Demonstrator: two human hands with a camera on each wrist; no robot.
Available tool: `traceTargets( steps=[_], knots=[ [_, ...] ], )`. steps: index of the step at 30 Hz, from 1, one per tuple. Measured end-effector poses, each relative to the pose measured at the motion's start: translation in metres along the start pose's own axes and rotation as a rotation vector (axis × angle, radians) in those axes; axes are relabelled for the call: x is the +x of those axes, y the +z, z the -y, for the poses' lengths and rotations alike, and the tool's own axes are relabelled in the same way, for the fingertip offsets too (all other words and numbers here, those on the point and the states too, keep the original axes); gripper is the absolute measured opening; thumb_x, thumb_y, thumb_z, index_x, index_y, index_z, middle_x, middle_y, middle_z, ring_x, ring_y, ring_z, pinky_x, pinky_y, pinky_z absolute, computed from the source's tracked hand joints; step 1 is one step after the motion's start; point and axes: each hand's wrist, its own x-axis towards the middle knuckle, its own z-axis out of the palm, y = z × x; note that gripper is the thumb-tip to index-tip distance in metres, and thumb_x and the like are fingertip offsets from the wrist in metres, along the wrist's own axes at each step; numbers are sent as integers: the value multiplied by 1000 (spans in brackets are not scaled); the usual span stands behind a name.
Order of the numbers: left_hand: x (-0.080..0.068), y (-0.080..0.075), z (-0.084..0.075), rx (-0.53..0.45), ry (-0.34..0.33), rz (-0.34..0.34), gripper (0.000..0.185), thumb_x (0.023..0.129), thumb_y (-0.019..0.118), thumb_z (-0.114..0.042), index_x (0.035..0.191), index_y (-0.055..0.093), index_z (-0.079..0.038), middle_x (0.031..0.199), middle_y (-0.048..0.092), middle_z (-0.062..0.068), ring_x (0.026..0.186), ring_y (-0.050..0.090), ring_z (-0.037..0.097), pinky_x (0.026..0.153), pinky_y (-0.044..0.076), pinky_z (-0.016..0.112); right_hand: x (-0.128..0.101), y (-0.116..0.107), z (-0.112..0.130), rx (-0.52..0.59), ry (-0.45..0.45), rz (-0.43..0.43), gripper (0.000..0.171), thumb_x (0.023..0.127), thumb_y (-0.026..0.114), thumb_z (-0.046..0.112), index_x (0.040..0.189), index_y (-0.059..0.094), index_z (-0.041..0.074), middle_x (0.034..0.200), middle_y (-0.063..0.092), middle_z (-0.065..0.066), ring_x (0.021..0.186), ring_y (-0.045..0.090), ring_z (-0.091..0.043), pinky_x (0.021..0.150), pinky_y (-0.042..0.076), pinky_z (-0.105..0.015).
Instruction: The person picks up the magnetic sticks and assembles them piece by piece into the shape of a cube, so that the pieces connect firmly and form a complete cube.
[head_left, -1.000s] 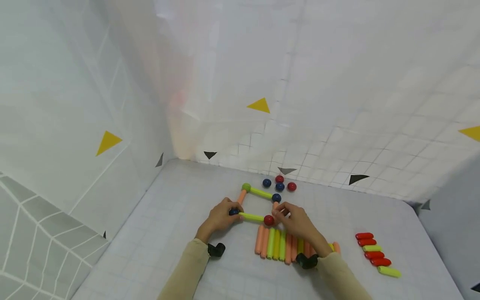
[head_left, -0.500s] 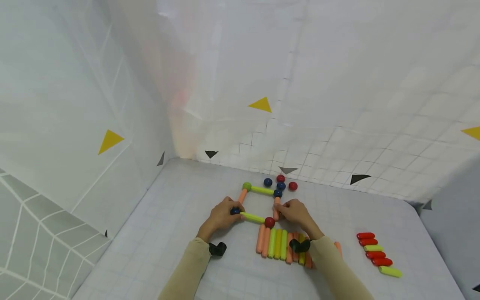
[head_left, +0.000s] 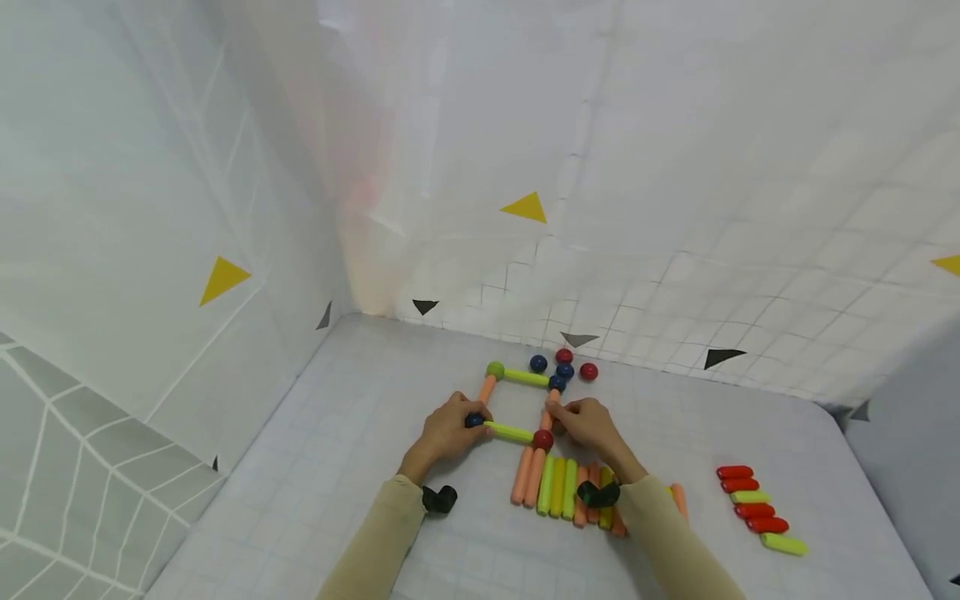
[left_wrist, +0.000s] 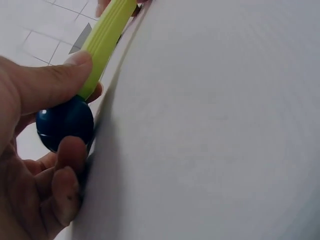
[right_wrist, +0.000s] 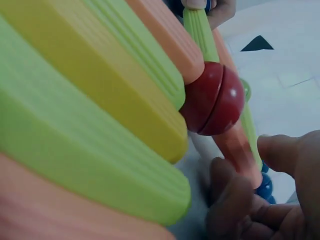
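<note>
Since a second ago the right hand (head_left: 592,423) has slid its pinched orange stick (head_left: 551,408) up between the red ball (head_left: 543,439) and dark-blue ball (head_left: 557,382), closing the square mid-bench; the left hand (head_left: 447,429) grips the blue corner ball (left_wrist: 65,122).

Head view: set high above the near edge of the table (head_left: 360,367), faced forward and down toward its far left corner; both hands are seen from well apart.
Left wrist view: held low at the surface, very near the blue ball (left_wrist: 65,122) and green rod (left_wrist: 102,42).
Right wrist view: held low, very near the red ball (right_wrist: 212,100).
Shared: the green rod (right_wrist: 200,30) is seen in all three views.
</note>
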Motion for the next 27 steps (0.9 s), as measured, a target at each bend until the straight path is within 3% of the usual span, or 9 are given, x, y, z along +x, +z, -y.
traceTargets(
  steps=[3,9,15,22,27],
  knots=[
    [0,3,0,7,2,4,14,95,80,-38,105,77,-29,111,60,3,97,61,21,84,50,43,-14,0,-1,-34,-4,17,61,100,63,63,102,79,4,84,74,-5,76,59,-19,65,43,-27],
    [0,1,0,22,-22,0,16,95,80,-38,107,77,-29,112,60,4,97,61,21,83,50,44,-42,14,10,-208,-38,-3,65,83,75,74,90,75,10,74,64,-2,66,57,-20,57,40,-29],
    [1,1,-1,31,-27,2,19,95,79,-40,110,77,-28,113,59,6,96,61,22,84,50,46,-52,29,16,-341,-13,-54,66,85,72,75,80,70,9,65,58,-3,58,55,-20,52,36,-29],
    [0,3,-2,28,-34,9,19,95,79,-40,110,77,-29,114,60,5,99,62,23,85,51,47,-63,26,18,-270,19,-8,57,91,74,62,91,75,4,67,58,-4,60,55,-20,54,36,-28],
    [0,1,-1,20,-31,-5,17,95,79,-41,107,76,-29,112,59,5,95,60,22,83,50,45,-70,35,23,-200,33,-81,46,92,74,52,86,76,6,62,53,-2,57,52,-19,52,34,-28]
  ],
)
